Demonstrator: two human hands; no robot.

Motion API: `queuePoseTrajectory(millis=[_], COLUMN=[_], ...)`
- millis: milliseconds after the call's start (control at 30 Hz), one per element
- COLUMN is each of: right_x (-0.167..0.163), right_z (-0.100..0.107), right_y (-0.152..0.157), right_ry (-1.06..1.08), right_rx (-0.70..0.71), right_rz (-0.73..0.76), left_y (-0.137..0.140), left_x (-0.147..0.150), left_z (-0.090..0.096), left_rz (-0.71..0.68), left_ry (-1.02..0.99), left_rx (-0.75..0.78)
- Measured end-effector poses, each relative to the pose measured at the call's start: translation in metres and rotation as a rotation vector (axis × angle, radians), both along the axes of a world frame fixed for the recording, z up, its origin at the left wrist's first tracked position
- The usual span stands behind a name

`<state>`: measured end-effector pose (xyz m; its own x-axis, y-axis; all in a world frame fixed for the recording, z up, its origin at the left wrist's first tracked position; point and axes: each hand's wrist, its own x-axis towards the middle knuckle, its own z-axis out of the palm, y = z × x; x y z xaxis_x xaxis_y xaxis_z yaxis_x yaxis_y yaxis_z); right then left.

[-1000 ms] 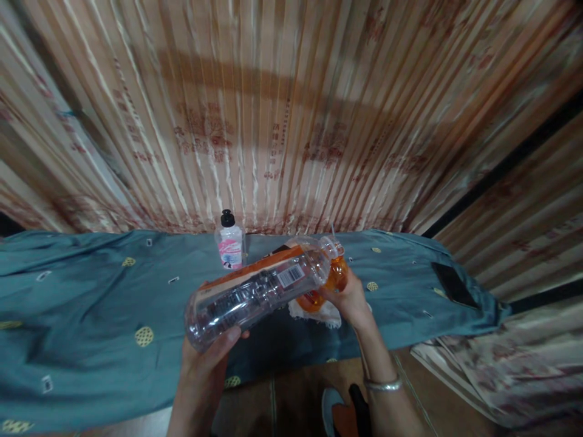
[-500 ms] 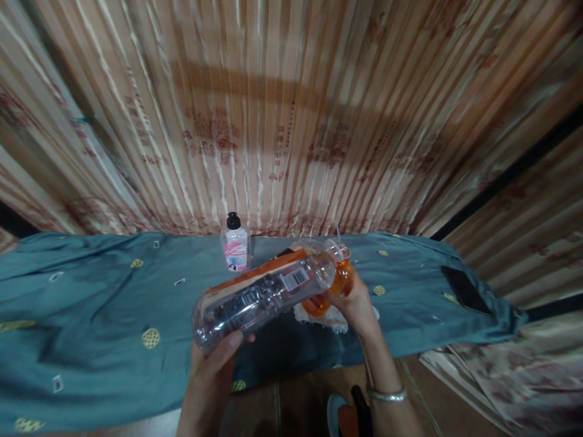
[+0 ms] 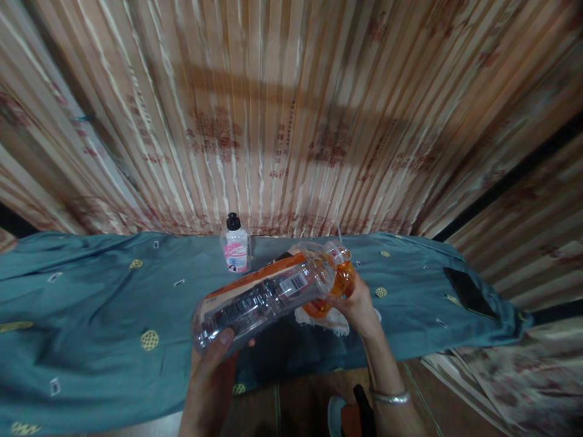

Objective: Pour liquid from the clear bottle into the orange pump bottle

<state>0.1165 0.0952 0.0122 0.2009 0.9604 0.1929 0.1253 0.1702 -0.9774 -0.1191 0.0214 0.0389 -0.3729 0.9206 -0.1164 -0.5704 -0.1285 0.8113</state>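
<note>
A large clear plastic bottle (image 3: pixel 255 303) with an orange and cream label lies tilted across the middle, its base in my left hand (image 3: pixel 218 358). Its neck points right and meets the mouth of a second bottle (image 3: pixel 344 276) that holds orange liquid. My right hand (image 3: pixel 357 306) is wrapped round this second bottle near its upper part. Whether liquid runs between the two mouths I cannot make out. Beneath the orange bottle is a white cloth (image 3: pixel 328 321) with a frayed edge, partly hidden by it.
A pump-top bottle (image 3: pixel 237 246) with a black cap and pink label stands at the back on the teal tablecloth (image 3: pixel 109 303). At the right lies a dark phone (image 3: pixel 469 291). Pleated curtains (image 3: pixel 273 121) hang behind. Below the front edge, a slipper (image 3: pixel 337 416) shows on the floor.
Both hands keep the bottles mouth to mouth in nearly the same pose. My left thumb has shifted slightly left on the clear bottle, and the view has moved a little.
</note>
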Motion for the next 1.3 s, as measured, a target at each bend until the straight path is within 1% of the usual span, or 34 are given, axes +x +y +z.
queuePoseTrajectory(millis=[167,333,500,700,900,1067,1200,1300], right_x=[-0.002,-0.001,-0.003,-0.003,-0.004,-0.003,0.0,0.002], right_z=[0.0,-0.001,0.003,0.004,0.005,0.001,-0.004,-0.005], right_y=[0.003,0.007,0.008,0.008,0.007,0.007,0.008,0.009], right_ry=[0.007,-0.025,-0.047,-0.103,-0.016,-0.015,-0.013,-0.015], right_rx=[0.009,0.002,0.013,0.022,-0.025,-0.02,-0.025,-0.025], right_rz=[0.006,0.034,0.018,-0.009,0.008,0.012,0.02,0.009], left_y=[0.0,-0.001,-0.002,-0.004,-0.006,-0.007,-0.006,-0.005], left_x=[-0.002,-0.003,-0.003,-0.003,-0.005,-0.007,-0.009,-0.01], left_z=[-0.006,-0.004,-0.001,-0.004,-0.004,0.0,-0.003,-0.004], left_rz=[0.022,0.024,0.004,0.011,-0.013,-0.035,-0.046,-0.028], left_ry=[-0.03,-0.022,-0.003,-0.015,-0.002,0.047,0.082,0.079], left_rx=[-0.018,-0.018,-0.013,-0.016,-0.014,0.003,0.011,0.005])
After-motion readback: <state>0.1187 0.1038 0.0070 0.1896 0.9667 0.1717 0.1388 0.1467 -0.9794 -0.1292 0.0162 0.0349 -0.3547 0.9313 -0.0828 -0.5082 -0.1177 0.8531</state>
